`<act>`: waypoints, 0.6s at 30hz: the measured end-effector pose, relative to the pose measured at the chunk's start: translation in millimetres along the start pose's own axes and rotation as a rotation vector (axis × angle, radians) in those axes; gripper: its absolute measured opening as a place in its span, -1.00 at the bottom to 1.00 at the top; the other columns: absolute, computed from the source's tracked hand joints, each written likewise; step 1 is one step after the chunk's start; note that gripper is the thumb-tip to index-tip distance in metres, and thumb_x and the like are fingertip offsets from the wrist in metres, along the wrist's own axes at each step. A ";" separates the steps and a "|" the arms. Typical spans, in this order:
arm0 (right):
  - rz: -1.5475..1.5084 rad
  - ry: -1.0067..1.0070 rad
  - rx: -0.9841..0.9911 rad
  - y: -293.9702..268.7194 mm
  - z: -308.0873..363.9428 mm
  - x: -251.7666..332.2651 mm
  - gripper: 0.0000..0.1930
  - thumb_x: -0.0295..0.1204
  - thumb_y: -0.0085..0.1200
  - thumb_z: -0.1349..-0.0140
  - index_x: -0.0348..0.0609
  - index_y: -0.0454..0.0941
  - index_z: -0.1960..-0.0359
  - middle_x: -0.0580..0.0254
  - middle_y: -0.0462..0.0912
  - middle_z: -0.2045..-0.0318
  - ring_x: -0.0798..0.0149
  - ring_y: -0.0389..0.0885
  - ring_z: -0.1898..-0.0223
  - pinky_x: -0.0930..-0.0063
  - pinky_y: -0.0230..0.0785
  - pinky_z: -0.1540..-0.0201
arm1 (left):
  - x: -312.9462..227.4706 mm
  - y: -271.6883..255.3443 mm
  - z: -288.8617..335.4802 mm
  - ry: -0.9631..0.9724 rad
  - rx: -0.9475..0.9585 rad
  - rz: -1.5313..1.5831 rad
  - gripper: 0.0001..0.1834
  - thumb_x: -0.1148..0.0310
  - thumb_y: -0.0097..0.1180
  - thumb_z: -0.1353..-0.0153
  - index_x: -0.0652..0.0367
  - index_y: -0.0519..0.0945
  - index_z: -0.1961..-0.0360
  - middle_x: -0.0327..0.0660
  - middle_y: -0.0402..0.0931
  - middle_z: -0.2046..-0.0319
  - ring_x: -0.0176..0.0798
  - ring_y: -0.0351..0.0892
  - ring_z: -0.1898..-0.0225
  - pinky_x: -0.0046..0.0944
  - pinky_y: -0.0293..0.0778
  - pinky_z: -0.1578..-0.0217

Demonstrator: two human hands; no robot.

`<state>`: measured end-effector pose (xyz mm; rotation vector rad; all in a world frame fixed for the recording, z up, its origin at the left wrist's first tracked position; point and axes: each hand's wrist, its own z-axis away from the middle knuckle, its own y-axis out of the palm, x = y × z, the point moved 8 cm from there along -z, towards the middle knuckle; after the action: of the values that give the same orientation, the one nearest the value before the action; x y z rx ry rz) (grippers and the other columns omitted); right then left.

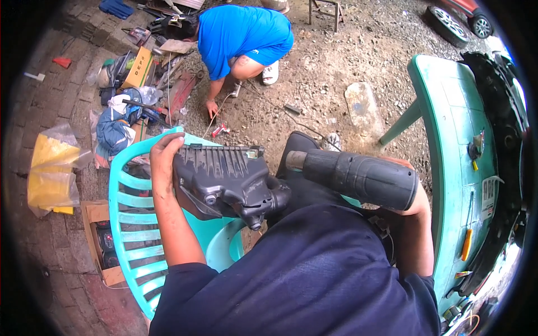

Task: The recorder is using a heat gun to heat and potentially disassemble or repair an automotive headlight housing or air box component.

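Observation:
My left hand (164, 159) grips the left edge of a black plastic air filter housing (224, 173), ribbed on top, with a round duct opening on its right side. The housing is held above a turquoise plastic chair (133, 232). In my right hand (417, 203) is a black heat gun (358, 175), lying nearly level. Its metal nozzle (295, 161) points left toward the housing, with a gap between them. The heat gun's body hides most of my right fingers and its handle.
A green plastic table (448, 168) at the right bears a yellow-handled screwdriver (467, 243) and a large black car part (507, 123). Ahead, a person in blue (244, 36) bends toward the gravel, one hand near a cord. Bags and a cardboard box (138, 67) clutter the left.

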<state>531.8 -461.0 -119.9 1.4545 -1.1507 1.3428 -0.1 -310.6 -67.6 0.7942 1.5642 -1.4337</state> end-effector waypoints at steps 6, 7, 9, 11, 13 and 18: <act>0.279 -0.120 0.197 -25.0 16.1 -9.6 -0.45 -0.06 0.45 -0.03 -0.30 0.74 0.13 0.05 0.78 0.25 0.02 0.63 0.29 0.17 0.53 0.18 | -7.1 -4.5 10.8 0.010 -0.015 -0.038 -0.65 0.29 0.38 -0.32 0.31 0.83 -0.01 -0.26 0.75 0.16 -0.33 0.63 0.07 -0.28 0.46 -0.08; 0.351 -0.140 0.233 -25.4 19.6 -8.0 -0.47 -0.05 0.46 -0.03 -0.30 0.73 0.17 0.06 0.76 0.27 0.02 0.59 0.33 0.15 0.49 0.22 | -6.6 -2.8 8.9 0.022 -0.009 -0.045 -0.66 0.29 0.38 -0.32 0.31 0.83 0.00 -0.28 0.74 0.16 -0.34 0.63 0.08 -0.29 0.46 -0.07; 0.330 -0.111 0.214 -28.4 25.3 -4.8 -0.47 -0.03 0.46 -0.02 -0.29 0.70 0.22 0.08 0.72 0.34 0.02 0.55 0.36 0.13 0.44 0.27 | -6.1 -1.0 8.3 0.033 -0.005 -0.051 -0.66 0.28 0.38 -0.32 0.31 0.83 0.00 -0.29 0.73 0.17 -0.34 0.62 0.09 -0.30 0.45 -0.05; 0.291 -0.116 0.255 -28.7 30.6 -3.1 -0.55 -0.13 0.49 0.00 -0.25 0.69 0.23 0.14 0.69 0.33 0.08 0.61 0.36 0.21 0.48 0.26 | -6.1 0.9 8.5 0.009 -0.006 -0.035 -0.66 0.28 0.38 -0.32 0.30 0.83 0.01 -0.31 0.72 0.19 -0.37 0.61 0.12 -0.31 0.45 -0.02; 0.298 -0.099 0.270 -27.7 33.6 -1.3 -0.53 -0.10 0.49 0.00 -0.26 0.68 0.24 0.14 0.68 0.34 0.09 0.57 0.38 0.20 0.45 0.28 | -6.9 1.4 10.2 -0.008 -0.006 -0.057 -0.63 0.25 0.34 -0.32 0.31 0.83 -0.01 -0.25 0.73 0.14 -0.30 0.61 0.04 -0.27 0.42 -0.11; 0.297 -0.043 0.314 -24.2 40.0 -4.9 -0.58 -0.16 0.45 -0.08 -0.29 0.69 0.24 0.10 0.72 0.32 0.06 0.65 0.33 0.22 0.51 0.25 | -4.6 -6.6 15.5 -0.013 -0.023 -0.098 -0.60 0.22 0.31 -0.31 0.31 0.82 -0.03 -0.18 0.75 0.08 -0.23 0.62 -0.03 -0.23 0.40 -0.18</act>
<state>564.9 -493.5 -128.0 1.5814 -1.2634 1.7689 -1.3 -326.4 -60.3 0.7023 1.6264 -1.4855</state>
